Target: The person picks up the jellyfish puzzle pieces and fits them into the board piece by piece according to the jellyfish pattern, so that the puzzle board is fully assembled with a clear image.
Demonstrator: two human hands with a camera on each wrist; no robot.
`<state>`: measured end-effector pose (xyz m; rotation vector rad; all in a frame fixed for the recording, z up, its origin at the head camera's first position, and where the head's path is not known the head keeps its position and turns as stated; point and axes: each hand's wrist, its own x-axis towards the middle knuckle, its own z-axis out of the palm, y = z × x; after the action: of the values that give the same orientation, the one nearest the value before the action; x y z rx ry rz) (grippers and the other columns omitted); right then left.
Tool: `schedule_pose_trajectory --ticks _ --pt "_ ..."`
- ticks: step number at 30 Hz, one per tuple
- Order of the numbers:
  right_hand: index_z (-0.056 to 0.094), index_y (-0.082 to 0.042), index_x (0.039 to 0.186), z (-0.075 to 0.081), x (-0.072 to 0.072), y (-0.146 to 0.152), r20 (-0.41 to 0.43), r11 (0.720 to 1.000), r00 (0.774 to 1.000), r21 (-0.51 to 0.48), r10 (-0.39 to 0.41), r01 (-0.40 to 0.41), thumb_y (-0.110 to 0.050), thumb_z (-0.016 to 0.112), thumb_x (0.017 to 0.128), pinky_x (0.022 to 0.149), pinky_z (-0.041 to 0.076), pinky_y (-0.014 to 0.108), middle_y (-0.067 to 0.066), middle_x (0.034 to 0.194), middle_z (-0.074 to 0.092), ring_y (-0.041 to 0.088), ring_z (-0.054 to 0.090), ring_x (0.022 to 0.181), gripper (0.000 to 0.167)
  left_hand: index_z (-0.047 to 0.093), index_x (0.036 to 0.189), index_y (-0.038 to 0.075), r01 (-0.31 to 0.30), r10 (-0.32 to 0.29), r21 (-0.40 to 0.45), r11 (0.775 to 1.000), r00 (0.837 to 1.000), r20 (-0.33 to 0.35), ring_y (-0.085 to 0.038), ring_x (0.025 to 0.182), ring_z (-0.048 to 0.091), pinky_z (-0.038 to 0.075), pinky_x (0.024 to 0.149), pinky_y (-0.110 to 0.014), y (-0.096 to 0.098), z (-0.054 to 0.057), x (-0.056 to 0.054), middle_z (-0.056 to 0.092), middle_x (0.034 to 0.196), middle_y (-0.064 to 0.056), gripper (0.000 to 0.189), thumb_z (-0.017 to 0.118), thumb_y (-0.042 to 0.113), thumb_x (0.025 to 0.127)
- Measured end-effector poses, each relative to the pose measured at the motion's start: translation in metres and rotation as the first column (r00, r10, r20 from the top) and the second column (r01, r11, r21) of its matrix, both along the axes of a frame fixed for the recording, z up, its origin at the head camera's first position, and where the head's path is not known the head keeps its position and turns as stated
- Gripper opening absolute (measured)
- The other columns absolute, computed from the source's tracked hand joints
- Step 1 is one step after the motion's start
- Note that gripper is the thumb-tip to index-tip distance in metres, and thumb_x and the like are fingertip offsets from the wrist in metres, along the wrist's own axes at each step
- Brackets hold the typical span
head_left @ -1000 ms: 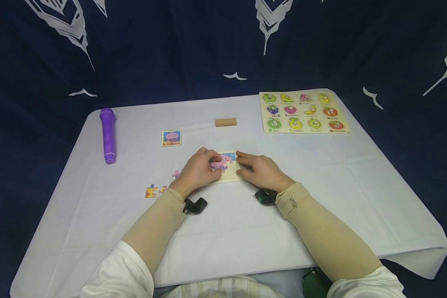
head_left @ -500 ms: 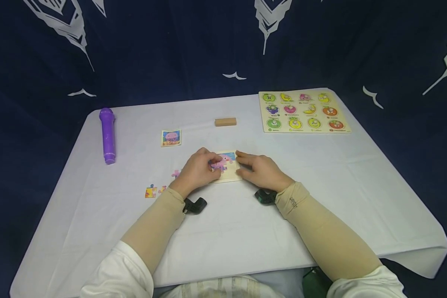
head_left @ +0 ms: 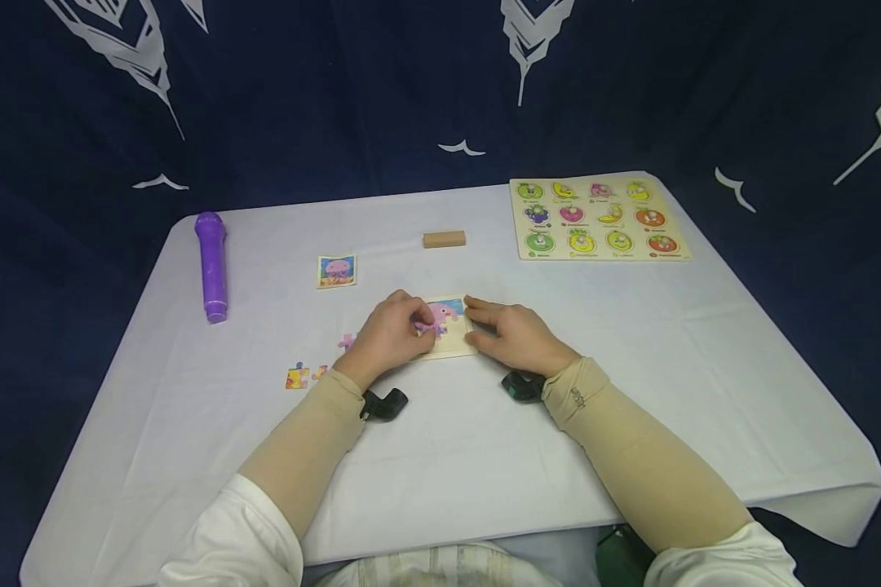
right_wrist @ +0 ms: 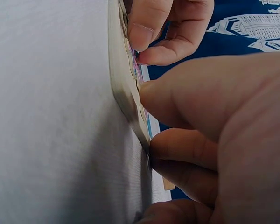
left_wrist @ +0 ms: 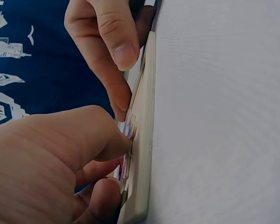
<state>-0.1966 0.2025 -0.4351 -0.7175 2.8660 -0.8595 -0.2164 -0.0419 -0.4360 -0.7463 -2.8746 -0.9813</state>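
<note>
A small wooden jigsaw board point(head_left: 455, 346) lies flat on the white table, with joined pieces of a pink and blue picture point(head_left: 444, 313) in its upper part. My left hand point(head_left: 392, 333) covers the board's left side; its thumb and curled fingers pinch a pink puzzle piece down in the picture. In the left wrist view the thumb meets the pieces just above the board rim point(left_wrist: 142, 186). My right hand point(head_left: 517, 336) holds the board's right edge between thumb and fingers. Loose puzzle pieces point(head_left: 297, 377) lie left of my left wrist, partly hidden by it.
A finished small picture puzzle point(head_left: 337, 271) sits behind and left of the board. Further back lies a wooden block point(head_left: 444, 239). A purple microphone-shaped tube point(head_left: 211, 267) is at the far left, and a fruit puzzle board point(head_left: 600, 220) at the back right.
</note>
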Motion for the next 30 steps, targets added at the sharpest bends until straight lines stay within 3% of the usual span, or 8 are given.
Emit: schedule_pose_trajectory --ticks 6,22,26,30 --pt "0.059 -0.002 0.143 0.001 0.001 0.0 -0.007 1.0 1.0 -0.001 0.004 -0.004 -0.031 0.065 0.1 0.114 0.042 0.047 0.008 0.155 0.05 0.028 0.049 0.142 0.052 0.07 0.102 0.014 -0.007 0.008 -0.018 1.0 1.0 0.003 -0.016 0.081 0.059 0.05 0.076 -0.032 0.0 0.0 0.002 0.06 0.1 -0.002 0.019 0.074 0.023 0.087" --pt "0.058 -0.001 0.143 0.0 0.0 0.0 -0.012 1.0 1.0 -0.006 0.014 -0.014 -0.027 0.067 0.099 0.114 0.042 0.048 0.009 0.155 0.05 0.029 0.049 0.142 0.052 0.077 0.103 0.01 -0.016 0.015 -0.057 0.998 1.0 -0.003 -0.018 0.087 0.063 0.055 0.082 -0.033 0.003 0.004 0.006 0.064 0.101 -0.004 0.017 0.075 0.021 0.091" --pt "0.058 -0.001 0.143 0.0 0.0 0.0 -0.013 1.0 1.0 -0.009 0.015 -0.015 -0.027 0.068 0.099 0.115 0.042 0.047 0.009 0.155 0.05 0.029 0.049 0.142 0.052 0.076 0.107 0.011 -0.035 0.036 0.032 0.999 0.999 -0.019 -0.016 0.082 0.06 0.053 0.075 -0.032 0.001 0.009 0.006 0.064 0.102 -0.004 0.017 0.071 0.021 0.094" --pt "0.058 -0.002 0.143 0.0 -0.001 0.0 -0.012 1.0 1.0 -0.006 0.012 -0.012 -0.026 0.068 0.099 0.116 0.041 0.047 0.008 0.155 0.05 0.029 0.049 0.142 0.051 0.075 0.112 0.011 -0.089 0.097 0.193 0.977 0.995 -0.035 -0.017 0.076 0.056 0.048 0.067 -0.031 -0.014 0.027 0.007 0.066 0.107 -0.005 0.02 0.066 0.022 0.099"
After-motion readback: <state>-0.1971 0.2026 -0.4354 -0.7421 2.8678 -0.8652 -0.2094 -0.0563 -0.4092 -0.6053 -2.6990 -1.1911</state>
